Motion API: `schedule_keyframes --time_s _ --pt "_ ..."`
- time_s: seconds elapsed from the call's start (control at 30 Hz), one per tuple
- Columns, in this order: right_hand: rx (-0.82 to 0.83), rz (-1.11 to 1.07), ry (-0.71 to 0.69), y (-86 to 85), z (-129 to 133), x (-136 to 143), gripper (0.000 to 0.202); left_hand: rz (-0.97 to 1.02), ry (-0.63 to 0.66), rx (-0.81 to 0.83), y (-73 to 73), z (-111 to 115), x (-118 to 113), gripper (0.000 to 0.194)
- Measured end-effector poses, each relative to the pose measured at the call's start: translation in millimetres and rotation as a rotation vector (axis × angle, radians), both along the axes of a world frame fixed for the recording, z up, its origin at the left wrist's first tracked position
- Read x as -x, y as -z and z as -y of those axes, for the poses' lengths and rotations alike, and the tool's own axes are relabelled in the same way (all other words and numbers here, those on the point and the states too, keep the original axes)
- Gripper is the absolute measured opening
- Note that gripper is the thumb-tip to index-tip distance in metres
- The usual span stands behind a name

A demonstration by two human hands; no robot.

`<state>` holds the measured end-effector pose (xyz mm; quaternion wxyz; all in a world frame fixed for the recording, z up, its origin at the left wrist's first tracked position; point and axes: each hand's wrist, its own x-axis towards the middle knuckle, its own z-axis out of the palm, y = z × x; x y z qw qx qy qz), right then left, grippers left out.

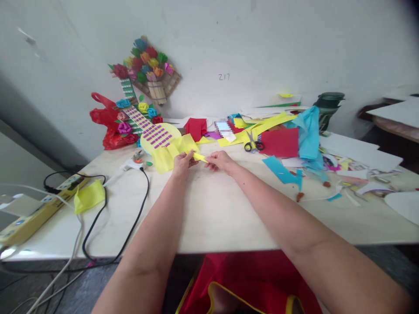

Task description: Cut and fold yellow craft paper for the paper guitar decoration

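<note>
Between my two hands a narrow folded yellow strip (200,157) is held above the white table (225,209). My left hand (184,163) pinches its left end, and my right hand (218,161) pinches its right end. Just behind my left hand, yellow crepe sheets (165,158) lie partly over a yellow guitar-shaped craft piece (162,135) with purple dashes. Black-handled scissors (253,143) rest behind my right hand, to its right.
At the left are a glue gun (132,162), black cable, power strip (42,213) and yellow piece (89,196). Red sheet (280,142), blue crepe (308,133) and scraps cover the right side. A flower craft (147,65) leans on the wall.
</note>
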<state>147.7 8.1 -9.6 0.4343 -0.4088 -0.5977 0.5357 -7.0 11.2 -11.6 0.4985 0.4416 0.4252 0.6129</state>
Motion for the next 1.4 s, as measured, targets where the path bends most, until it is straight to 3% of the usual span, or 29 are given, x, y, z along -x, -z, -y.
schedule_keyframes --time_s 0.13,0.23,0.43,0.7,0.83,0.93,1.07,1.2,1.3,1.4 --pt "-0.015 -0.027 0.072 0.4 -2.3 -0.7 0.008 -0.023 0.002 0.022 0.1 1.2 -1.5 0.026" --pt "-0.032 -0.066 0.057 -0.2 -2.8 -1.4 0.015 -0.008 -0.009 0.021 0.3 0.5 -2.0 0.024" --pt "-0.081 -0.087 0.028 0.9 -3.0 -1.8 0.007 0.043 -0.033 0.0 3.2 -3.0 1.4 0.029" --pt "-0.062 -0.018 0.028 -5.6 3.7 1.4 0.01 0.001 -0.186 0.034 2.6 -5.0 2.1 0.023" --pt "-0.064 -0.002 0.104 -3.5 -2.4 -2.6 0.011 -0.041 -0.272 0.006 -0.4 -6.0 5.2 0.016" --pt "-0.094 0.01 0.224 -1.5 -9.6 -9.4 0.015 -0.178 -0.438 -0.002 -1.8 -6.0 9.6 0.015" --pt "-0.15 0.043 0.32 2.2 -19.1 -18.6 0.019 -0.587 -0.642 -0.002 -4.2 -3.0 12.3 0.01" --pt "-0.178 0.299 0.343 6.9 -28.4 -27.8 0.022 -0.823 -0.725 0.035 -7.9 1.4 8.8 0.009" --pt "-0.21 0.64 0.413 7.2 -32.9 -34.6 0.023 -0.868 -0.73 0.06 -10.0 3.5 6.5 0.011" --pt "-0.281 0.813 0.494 5.9 -33.2 -37.7 0.028 -0.845 -0.736 0.045 -10.0 3.3 7.9 0.01"
